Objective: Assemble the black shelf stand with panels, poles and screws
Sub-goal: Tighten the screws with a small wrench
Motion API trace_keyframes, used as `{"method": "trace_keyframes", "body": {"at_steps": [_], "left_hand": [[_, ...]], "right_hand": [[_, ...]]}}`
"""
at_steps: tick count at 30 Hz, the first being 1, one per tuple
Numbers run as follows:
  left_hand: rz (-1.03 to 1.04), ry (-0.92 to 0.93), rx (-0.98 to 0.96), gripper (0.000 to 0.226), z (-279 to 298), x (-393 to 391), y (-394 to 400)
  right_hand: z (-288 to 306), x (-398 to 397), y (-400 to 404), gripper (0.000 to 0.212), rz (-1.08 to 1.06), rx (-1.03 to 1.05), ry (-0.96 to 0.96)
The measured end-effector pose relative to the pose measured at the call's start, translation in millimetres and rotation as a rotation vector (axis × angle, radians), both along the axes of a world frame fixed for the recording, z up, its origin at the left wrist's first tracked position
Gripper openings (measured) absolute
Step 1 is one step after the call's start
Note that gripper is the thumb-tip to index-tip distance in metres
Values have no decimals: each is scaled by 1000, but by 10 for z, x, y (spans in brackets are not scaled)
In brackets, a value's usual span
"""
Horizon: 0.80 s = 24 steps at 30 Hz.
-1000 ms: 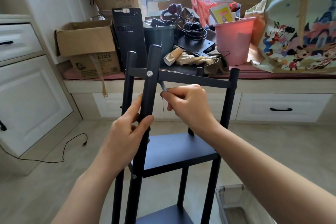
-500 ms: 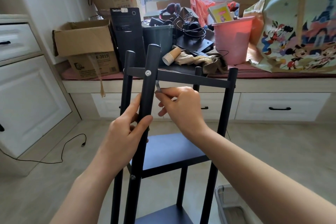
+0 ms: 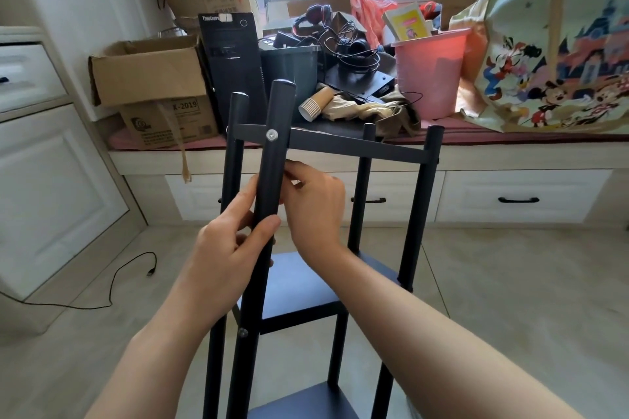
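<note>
Left hand [image 3: 235, 241]: fingers and thumb curled round the near pole [image 3: 269, 194], apparently to steady it.
Right hand [image 3: 315, 204]: fingers bent, tips tucked behind the pole under the top panel [image 3: 357, 145]; anything pinched is hidden.
Screw [image 3: 272, 135]: seated through the pole into the panel edge.
Shelf stand: upright on the floor, lower panels [image 3: 299, 289] fitted.
</note>
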State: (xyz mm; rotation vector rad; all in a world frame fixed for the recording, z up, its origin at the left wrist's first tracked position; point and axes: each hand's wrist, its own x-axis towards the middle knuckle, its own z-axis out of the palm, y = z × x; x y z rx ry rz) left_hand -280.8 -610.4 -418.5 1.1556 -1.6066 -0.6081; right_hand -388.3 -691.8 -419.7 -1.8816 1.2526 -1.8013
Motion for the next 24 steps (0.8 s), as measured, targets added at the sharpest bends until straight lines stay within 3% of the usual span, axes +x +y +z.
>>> {"method": "trace_keyframes", "body": {"at_steps": [9, 15, 24], "left_hand": [[73, -82, -10, 61, -26, -13, -17], [196, -220, 5, 70, -43, 25, -5], [240, -212, 52, 82, -38, 138, 65]], "right_hand": [[-58, -217, -35, 24, 27, 115, 35], [-200, -750, 28, 16, 97, 260, 135], [-384, -1652, 95, 14, -12, 491, 192]]}}
